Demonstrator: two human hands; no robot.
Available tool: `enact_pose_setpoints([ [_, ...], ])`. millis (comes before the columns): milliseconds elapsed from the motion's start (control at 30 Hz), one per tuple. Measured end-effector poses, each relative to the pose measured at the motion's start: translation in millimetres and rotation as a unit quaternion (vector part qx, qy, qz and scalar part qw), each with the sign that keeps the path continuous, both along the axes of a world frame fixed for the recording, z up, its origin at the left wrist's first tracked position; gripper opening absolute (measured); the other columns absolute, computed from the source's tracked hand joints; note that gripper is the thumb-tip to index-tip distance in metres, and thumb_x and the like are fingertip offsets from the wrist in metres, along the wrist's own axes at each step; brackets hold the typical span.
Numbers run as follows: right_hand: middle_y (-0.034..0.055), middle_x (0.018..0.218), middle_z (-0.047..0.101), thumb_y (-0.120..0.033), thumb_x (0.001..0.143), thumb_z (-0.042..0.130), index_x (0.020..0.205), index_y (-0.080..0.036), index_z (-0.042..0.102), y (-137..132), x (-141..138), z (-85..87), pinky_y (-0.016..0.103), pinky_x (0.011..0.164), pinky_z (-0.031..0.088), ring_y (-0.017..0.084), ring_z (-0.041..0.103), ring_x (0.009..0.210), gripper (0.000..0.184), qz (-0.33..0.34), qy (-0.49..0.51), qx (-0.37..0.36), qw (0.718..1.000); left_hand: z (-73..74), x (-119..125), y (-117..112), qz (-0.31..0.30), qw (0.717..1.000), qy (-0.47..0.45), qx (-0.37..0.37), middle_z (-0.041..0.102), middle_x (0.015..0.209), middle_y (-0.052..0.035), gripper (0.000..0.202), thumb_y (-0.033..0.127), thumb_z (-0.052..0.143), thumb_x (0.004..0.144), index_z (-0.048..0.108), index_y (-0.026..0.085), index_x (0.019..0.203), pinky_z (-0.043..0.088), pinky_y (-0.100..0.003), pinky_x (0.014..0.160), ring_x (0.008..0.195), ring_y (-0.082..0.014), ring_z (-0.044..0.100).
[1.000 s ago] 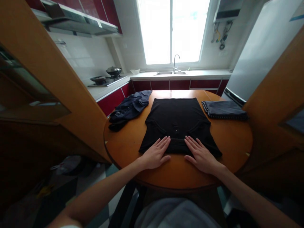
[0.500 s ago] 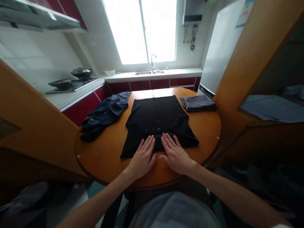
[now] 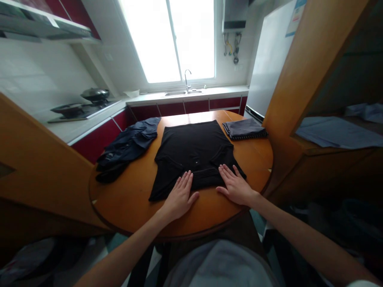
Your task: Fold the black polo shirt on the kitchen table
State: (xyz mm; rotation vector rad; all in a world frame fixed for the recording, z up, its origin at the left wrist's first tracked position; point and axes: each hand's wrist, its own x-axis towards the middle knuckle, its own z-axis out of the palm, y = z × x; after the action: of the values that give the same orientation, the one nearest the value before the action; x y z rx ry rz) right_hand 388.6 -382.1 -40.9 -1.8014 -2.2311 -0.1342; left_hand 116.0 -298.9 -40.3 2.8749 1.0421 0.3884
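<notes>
A black shirt (image 3: 191,141) lies spread on the round wooden table (image 3: 125,207), its collar end towards me and its sleeves out to both sides. My left hand (image 3: 179,197) rests flat with fingers stretched on the near edge of the shirt, left of the collar. Flat on the near right part by the sleeve lies my right hand (image 3: 235,185), fingers outstretched and thumb apart. Neither hand grips the cloth. Both thumbs reach over bare wood in front of the shirt.
Crumpled dark blue clothing (image 3: 128,145) lies at the table's left. A folded grey cloth stack (image 3: 245,129) sits at the back right. Beyond are a counter with a sink (image 3: 179,93), a stove with pans (image 3: 95,95) and a white refrigerator (image 3: 269,59). Wooden partitions flank the table.
My right hand has slid right along the shirt's near edge, away from my left hand, which stays almost in place. The view has shifted slightly.
</notes>
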Motion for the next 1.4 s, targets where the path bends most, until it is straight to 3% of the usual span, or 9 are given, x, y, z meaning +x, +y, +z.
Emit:
enact_pose_setpoints([
  [200,0.0133,0.167,0.014,-0.054,0.099,0.044,0.162,-0.017,0.007,-8,34,24.4,0.058,0.124,-0.001,0.028,0.008,0.155,0.082,0.024,-0.001,0.068,0.997,23.3,-34,7,-0.020,0.998,-0.059,-0.024,0.024,0.166,-0.0103,0.068,0.041,0.041,0.104,0.010,0.023,0.162,0.021,-0.050,0.124,0.154,-0.0234,0.018],
  [333,0.0086,0.168,0.015,-0.050,0.098,0.050,0.162,-0.026,0.009,-3,62,28.0,0.057,0.124,0.011,0.026,0.010,0.155,0.080,0.066,0.043,0.033,0.996,42.6,-81,17,-0.042,0.998,-0.022,-0.027,0.019,0.167,-0.0065,0.076,0.044,0.051,0.101,0.008,0.030,0.162,0.021,-0.052,0.124,0.154,-0.0263,0.014],
  [467,0.0059,0.167,0.018,-0.044,0.099,0.052,0.161,-0.032,0.019,-2,78,17.2,0.056,0.123,0.018,0.026,0.015,0.154,0.071,0.141,0.049,-0.028,0.988,42.0,-125,26,-0.075,0.994,0.052,-0.051,0.019,0.167,-0.0013,0.061,0.038,0.049,0.102,0.025,0.037,0.158,0.023,-0.054,0.123,0.154,-0.0283,0.017],
  [567,0.0043,0.167,0.019,-0.034,0.101,0.048,0.159,-0.035,0.026,-3,82,13.0,0.055,0.123,0.021,0.025,0.019,0.153,0.061,0.170,0.040,-0.030,0.984,35.3,-142,27,-0.082,0.993,0.062,-0.052,0.024,0.165,0.0003,0.052,0.034,0.045,0.104,0.034,0.038,0.155,0.026,-0.052,0.123,0.152,-0.0269,0.023],
  [767,0.0037,0.166,0.023,-0.031,0.101,0.051,0.153,-0.036,0.038,-1,84,17.2,0.057,0.122,0.023,0.026,0.022,0.152,0.054,0.214,0.010,-0.020,0.977,37.7,-142,28,-0.091,0.995,0.036,-0.036,0.037,0.160,-0.0006,0.047,0.031,0.048,0.103,0.045,0.036,0.150,0.034,-0.049,0.120,0.149,-0.0253,0.033],
  [967,0.0045,0.163,0.030,-0.029,0.099,0.055,0.148,-0.033,0.049,0,97,11.9,0.054,0.121,0.029,0.026,0.027,0.150,0.050,0.206,0.013,0.015,0.978,34.8,-143,33,-0.103,0.994,0.024,0.001,0.046,0.155,-0.0020,0.043,0.030,0.053,0.102,0.054,0.032,0.144,0.040,-0.044,0.118,0.144,-0.0233,0.042],
  [1067,0.0068,0.163,0.031,-0.024,0.098,0.056,0.151,-0.029,0.045,-2,100,8.3,0.052,0.120,0.034,0.026,0.032,0.149,0.054,0.202,-0.005,0.044,0.978,30.5,-146,35,-0.111,0.993,0.017,0.018,0.051,0.151,-0.0036,0.045,0.027,0.052,0.101,0.052,0.028,0.146,0.043,-0.042,0.116,0.140,-0.0226,0.048],
  [1200,0.0068,0.161,0.035,-0.006,0.095,0.047,0.156,-0.028,0.034,-3,101,7.4,0.046,0.118,0.040,0.024,0.036,0.147,0.067,0.200,-0.014,0.077,0.977,33.2,-145,32,-0.106,0.994,-0.015,0.006,0.053,0.150,-0.0035,0.054,0.016,0.044,0.101,0.040,0.027,0.154,0.045,-0.037,0.115,0.135,-0.0191,0.054],
  [1400,0.0050,0.160,0.037,0.004,0.090,0.041,0.151,-0.032,0.044,2,107,8.7,0.045,0.115,0.044,0.023,0.042,0.144,0.070,0.232,-0.029,0.082,0.969,37.3,-141,36,-0.114,0.993,-0.011,-0.032,0.048,0.153,0.0000,0.049,0.016,0.040,0.103,0.051,0.034,0.147,0.041,-0.040,0.118,0.139,-0.0183,0.048],
])
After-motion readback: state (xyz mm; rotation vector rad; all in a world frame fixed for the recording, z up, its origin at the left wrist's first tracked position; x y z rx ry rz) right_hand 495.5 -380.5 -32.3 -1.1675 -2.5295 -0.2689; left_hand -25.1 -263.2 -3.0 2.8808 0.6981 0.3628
